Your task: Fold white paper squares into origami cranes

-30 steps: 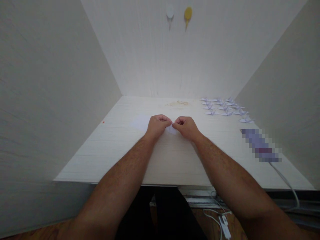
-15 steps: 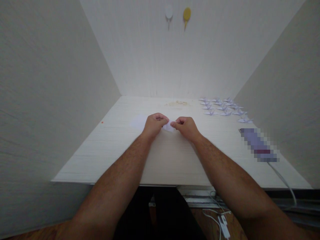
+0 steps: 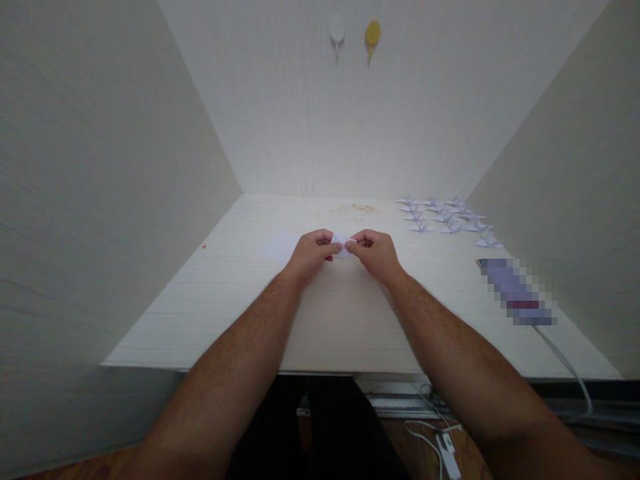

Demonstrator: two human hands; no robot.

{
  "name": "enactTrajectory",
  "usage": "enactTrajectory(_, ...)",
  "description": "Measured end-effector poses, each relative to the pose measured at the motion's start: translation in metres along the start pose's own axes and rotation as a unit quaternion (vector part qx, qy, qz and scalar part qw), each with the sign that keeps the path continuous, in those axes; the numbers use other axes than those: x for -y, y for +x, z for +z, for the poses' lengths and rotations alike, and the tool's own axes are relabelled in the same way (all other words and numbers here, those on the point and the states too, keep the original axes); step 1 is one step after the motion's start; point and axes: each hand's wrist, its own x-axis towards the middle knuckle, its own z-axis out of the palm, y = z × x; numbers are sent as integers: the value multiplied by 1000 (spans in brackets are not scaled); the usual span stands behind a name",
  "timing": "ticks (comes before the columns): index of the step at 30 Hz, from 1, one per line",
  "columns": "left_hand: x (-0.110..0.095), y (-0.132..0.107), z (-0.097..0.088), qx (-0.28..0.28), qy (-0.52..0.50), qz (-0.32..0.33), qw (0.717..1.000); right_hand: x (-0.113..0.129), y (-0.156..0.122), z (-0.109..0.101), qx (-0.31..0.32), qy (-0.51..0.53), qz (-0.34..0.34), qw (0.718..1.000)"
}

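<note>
Both hands meet over the middle of a pale wooden table (image 3: 345, 320). My left hand (image 3: 313, 252) and my right hand (image 3: 376, 253) each pinch one side of a small folded piece of pale lilac paper (image 3: 343, 244), fingers curled and thumbs pressed on it. The paper sits just above the table top between the fingertips, mostly covered by them. A flat sheet of the same pale paper (image 3: 276, 246) lies on the table to the left of my left hand.
Several small folded paper cranes (image 3: 443, 217) stand in rows at the back right. A blurred-out flat device (image 3: 517, 292) with a white cable (image 3: 567, 363) lies at the right. Two hooks, white (image 3: 337, 30) and yellow (image 3: 372, 33), hang on the back wall. Walls enclose three sides.
Both hands have shifted slightly away from me with the folded paper, and the fingertips have drawn closer together on it.
</note>
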Motion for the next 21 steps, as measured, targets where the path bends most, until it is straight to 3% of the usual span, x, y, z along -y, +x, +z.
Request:
enactTrajectory(6, 1, -1, 2, -20, 26, 12, 999, 0, 0, 0, 11, 21, -5, 1000)
enactTrajectory(11, -5, -3, 1, 13, -79, -105, 991, -2, -3, 0, -12, 23, -48, 999)
enactTrajectory(15, -10, -1, -4, 20, -189, -163, 968, -6, -3, -2, -9, -44, -120, 992)
enactTrajectory(21, -6, 1, -5, -10, -149, -142, 979, -9, 0, -6, 20, -98, -180, 978)
